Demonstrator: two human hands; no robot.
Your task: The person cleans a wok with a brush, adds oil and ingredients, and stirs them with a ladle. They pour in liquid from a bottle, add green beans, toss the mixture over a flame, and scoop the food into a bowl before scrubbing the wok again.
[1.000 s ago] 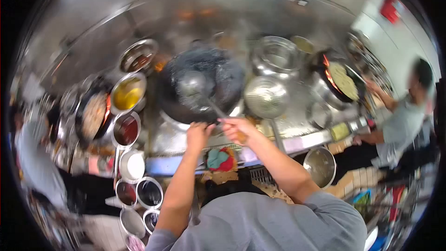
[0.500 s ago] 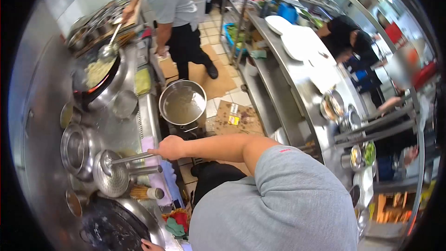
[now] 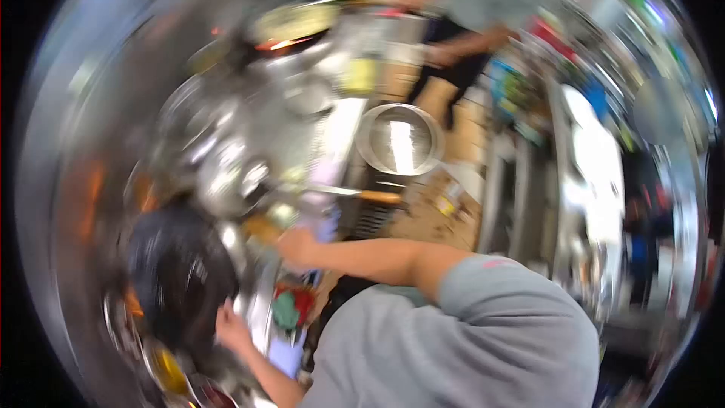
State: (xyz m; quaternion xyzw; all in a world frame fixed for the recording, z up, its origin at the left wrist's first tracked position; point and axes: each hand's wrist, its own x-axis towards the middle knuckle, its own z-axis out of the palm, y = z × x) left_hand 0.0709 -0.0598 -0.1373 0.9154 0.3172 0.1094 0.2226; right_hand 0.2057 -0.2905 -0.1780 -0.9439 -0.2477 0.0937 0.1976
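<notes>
A dark wok (image 3: pixel 177 272) sits on the stove at the lower left, its inside looking wet. My left hand (image 3: pixel 232 326) is closed on the wok's near rim. Farther up, my right hand (image 3: pixel 298 247) is smeared by motion. Its fingers appear wrapped round the end of a tan bamboo brush (image 3: pixel 260 229) beside the wok. Just beyond lies a strainer (image 3: pixel 226 174) with a ladle (image 3: pixel 255 177) on it. A wooden handle (image 3: pixel 380 196) sticks out over the counter edge.
A large steel pot (image 3: pixel 365 140) stands on the floor past the counter. Another person (image 3: pixel 483 0) works at a second wok (image 3: pixel 294 24) with flame beneath. A steel shelf table (image 3: pixel 563 204) runs along the right. Red and green cloths (image 3: pixel 291 308) lie near my left forearm.
My view has swung left and down, blurring the scene. My right hand has let go of the ladle handle and moved to the bamboo brush. More of my left hand and the wok shows.
</notes>
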